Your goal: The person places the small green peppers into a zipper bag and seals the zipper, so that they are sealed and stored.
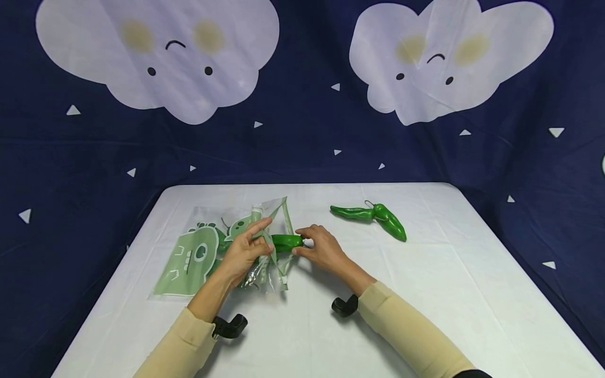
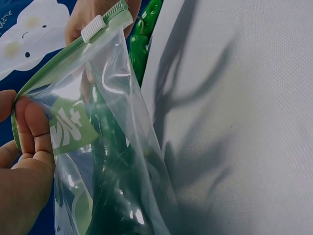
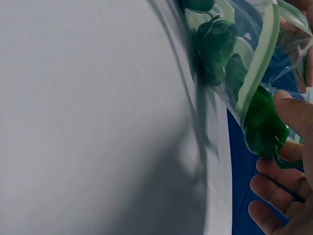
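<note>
A clear zip bag [image 1: 184, 265] with a green cartoon print lies on the table at left, its mouth toward the right. My left hand [image 1: 240, 257] pinches the bag's green rim between thumb and fingers and keeps the mouth apart; a white slider [image 2: 94, 29] sits near the rim's end. My right hand [image 1: 327, 251] holds a green pepper [image 1: 288, 241] near its stem end, thumb on one side and fingers on the other. Its pointed end reaches into the bag's mouth. Inside the bag lie other green peppers [image 3: 216, 51], partly hidden by the print.
Two more green peppers, one [image 1: 352, 212] pointing left and one [image 1: 390, 223] angled toward the front right, touch on the white table [image 1: 425, 294] at back right. Behind the table hangs a dark blue cloth [image 1: 302, 142] with clouds.
</note>
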The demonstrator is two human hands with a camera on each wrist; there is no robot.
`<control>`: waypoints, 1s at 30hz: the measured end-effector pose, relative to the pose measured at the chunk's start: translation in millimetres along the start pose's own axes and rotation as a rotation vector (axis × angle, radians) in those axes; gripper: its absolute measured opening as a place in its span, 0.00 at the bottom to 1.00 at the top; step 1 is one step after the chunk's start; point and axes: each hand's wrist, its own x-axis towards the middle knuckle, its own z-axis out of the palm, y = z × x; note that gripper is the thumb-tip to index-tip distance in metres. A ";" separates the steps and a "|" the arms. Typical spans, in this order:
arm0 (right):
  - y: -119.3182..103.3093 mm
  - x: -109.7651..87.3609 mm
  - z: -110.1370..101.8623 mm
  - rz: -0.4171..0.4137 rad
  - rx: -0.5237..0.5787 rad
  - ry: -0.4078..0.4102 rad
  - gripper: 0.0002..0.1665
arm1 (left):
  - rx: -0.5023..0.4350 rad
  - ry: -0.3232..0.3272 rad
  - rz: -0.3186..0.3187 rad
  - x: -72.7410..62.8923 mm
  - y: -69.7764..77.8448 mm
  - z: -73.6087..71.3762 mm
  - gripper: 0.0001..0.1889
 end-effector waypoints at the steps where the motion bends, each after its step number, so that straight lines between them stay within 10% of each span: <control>1: 0.2 -1.1 -1.4 -0.002 0.007 0.003 0.29 | -0.001 0.000 -0.001 0.0 0.4 0.0 0.37; 30: 50.1 -30.4 -44.2 0.125 0.124 0.120 0.22 | 0.022 0.012 0.004 -2.0 -0.3 -2.4 0.36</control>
